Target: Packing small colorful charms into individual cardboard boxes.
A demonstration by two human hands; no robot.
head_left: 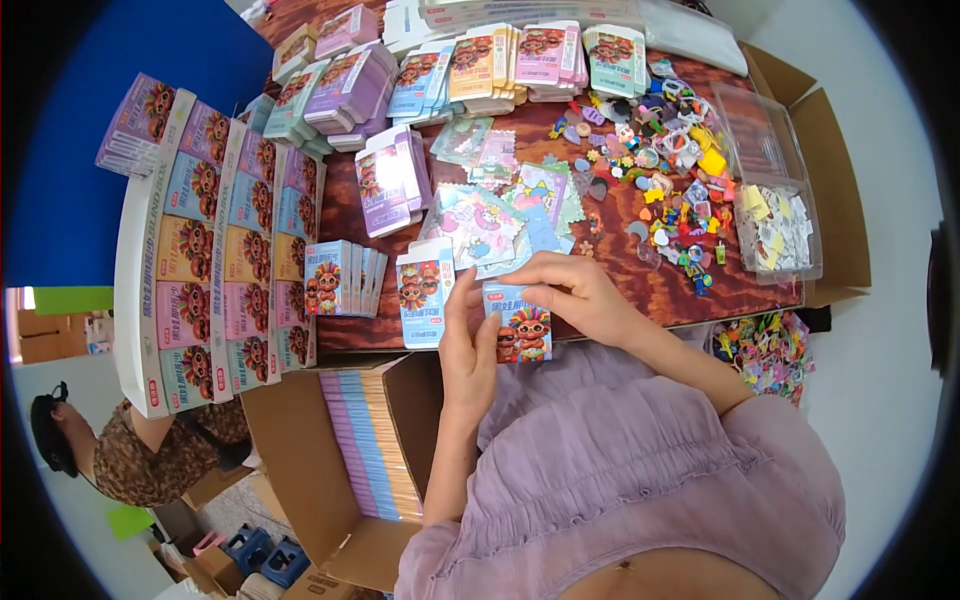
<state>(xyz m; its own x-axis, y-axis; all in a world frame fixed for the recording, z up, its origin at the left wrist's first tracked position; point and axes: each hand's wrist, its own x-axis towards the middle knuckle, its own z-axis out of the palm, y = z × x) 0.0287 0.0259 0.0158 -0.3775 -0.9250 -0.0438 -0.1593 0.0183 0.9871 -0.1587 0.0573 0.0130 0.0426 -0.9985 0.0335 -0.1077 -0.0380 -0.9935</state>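
Note:
Both hands hold one small light-blue box (524, 330) printed with a cartoon figure, at the near edge of the wooden table (640, 275). My left hand (466, 345) grips its left side from below. My right hand (572, 295) pinches its top flap. Another light-blue box (423, 290) stands just left of my left hand. Flat sticker sheets (490, 225) lie just beyond my hands.
Stacks of pastel boxes (480, 65) line the far table. A white display tray (215, 250) of boxes sits left. Small colourful charms (665, 170) are scattered right, beside a clear plastic bin (775, 200). An open carton (370, 455) of flat boxes stands below. Another person (120, 450) crouches lower left.

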